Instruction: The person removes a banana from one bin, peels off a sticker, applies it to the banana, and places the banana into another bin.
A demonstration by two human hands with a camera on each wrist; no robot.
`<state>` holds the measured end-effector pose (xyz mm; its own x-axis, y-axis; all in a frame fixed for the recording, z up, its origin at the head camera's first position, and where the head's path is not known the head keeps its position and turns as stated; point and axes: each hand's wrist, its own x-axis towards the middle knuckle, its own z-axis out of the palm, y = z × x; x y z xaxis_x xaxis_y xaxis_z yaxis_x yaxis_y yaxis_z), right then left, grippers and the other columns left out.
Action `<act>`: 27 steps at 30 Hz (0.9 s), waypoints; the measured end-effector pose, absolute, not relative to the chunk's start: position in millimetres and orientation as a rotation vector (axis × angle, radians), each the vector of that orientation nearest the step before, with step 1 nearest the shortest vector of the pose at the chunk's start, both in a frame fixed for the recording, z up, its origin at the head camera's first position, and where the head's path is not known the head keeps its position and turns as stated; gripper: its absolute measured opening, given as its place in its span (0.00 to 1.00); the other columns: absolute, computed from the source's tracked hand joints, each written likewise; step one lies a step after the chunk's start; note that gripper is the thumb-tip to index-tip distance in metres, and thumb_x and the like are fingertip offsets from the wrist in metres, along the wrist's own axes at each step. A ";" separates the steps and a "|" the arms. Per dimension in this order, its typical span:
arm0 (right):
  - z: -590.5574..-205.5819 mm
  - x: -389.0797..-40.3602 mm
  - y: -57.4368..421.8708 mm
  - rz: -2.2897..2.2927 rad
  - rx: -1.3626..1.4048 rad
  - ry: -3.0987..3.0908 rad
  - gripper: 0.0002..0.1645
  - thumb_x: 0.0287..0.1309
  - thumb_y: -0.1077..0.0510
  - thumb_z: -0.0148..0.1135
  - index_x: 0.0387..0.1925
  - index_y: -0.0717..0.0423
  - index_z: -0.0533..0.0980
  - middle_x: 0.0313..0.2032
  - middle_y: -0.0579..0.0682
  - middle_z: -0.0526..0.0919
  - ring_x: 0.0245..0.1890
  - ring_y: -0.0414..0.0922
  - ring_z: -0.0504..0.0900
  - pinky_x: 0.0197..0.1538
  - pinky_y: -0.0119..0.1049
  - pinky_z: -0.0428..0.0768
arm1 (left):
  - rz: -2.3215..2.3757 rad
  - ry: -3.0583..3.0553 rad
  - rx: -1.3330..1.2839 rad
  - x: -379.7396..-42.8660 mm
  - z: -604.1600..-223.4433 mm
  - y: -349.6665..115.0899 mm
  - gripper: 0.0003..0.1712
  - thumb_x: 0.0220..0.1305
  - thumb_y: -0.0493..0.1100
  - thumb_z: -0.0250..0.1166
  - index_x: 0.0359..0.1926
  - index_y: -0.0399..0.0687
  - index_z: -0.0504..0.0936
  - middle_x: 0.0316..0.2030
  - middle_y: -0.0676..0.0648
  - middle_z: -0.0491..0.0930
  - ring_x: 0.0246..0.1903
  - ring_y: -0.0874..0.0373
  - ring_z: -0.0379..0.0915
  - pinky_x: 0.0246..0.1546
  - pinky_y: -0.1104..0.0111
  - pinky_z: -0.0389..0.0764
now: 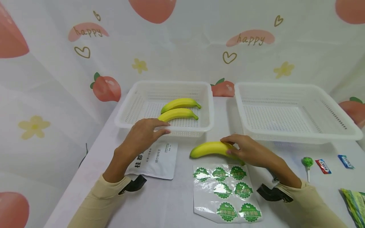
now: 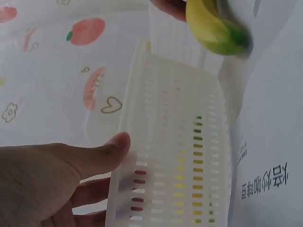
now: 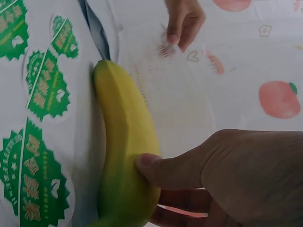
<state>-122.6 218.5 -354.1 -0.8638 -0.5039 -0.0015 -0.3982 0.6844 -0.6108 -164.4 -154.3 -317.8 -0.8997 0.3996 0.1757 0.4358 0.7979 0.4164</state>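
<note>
My right hand (image 1: 246,150) grips a yellow banana (image 1: 209,148) by its right end, low over the table. In the right wrist view the thumb presses one side of the banana (image 3: 125,132), with fingers behind it. My left hand (image 1: 144,134) holds the front rim of the left white plastic basket (image 1: 206,128). The left wrist view has the thumb outside the basket wall (image 2: 182,109) and fingers inside, partly seen through the slots. Two more bananas (image 1: 182,103) lie side by side in that basket.
A second white basket (image 1: 296,137) stands at the right. A sheet of green stickers (image 1: 225,193) and a white printed pouch (image 1: 159,161) lie in front. On the right are a green lollipop (image 1: 307,162), small wrapped candies (image 1: 323,166) and a green packet (image 1: 355,202).
</note>
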 end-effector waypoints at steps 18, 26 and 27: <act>-369.5 -134.3 219.4 -0.966 -0.664 2.744 0.23 0.73 0.64 0.63 0.66 0.62 0.78 0.62 0.60 0.83 0.62 0.59 0.81 0.64 0.61 0.78 | -0.566 -3.081 -1.211 -106.3 -364.8 -78.9 0.27 0.67 0.60 0.73 0.58 0.49 0.84 0.49 0.49 0.79 0.44 0.58 0.76 0.44 0.62 0.81; -370.2 -133.9 218.4 -0.968 -0.636 2.745 0.23 0.74 0.64 0.62 0.67 0.63 0.77 0.62 0.60 0.83 0.62 0.58 0.81 0.65 0.61 0.77 | -0.502 -3.090 -1.160 -101.2 -379.5 -70.2 0.27 0.64 0.58 0.77 0.51 0.46 0.80 0.45 0.49 0.74 0.39 0.59 0.70 0.37 0.67 0.78; -370.1 -133.6 218.2 -0.965 -0.626 2.745 0.23 0.74 0.63 0.63 0.67 0.63 0.77 0.62 0.60 0.83 0.63 0.59 0.81 0.66 0.62 0.77 | -0.506 -3.090 -1.161 -101.1 -379.5 -70.0 0.26 0.64 0.58 0.77 0.50 0.46 0.80 0.44 0.50 0.73 0.38 0.59 0.69 0.36 0.68 0.77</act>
<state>-133.6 218.2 -370.1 -0.8984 -0.4388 -0.0164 -0.3319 0.7032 -0.6288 -101.1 -70.0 -379.5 -0.7413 0.6667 -0.0776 0.6071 0.7153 0.3460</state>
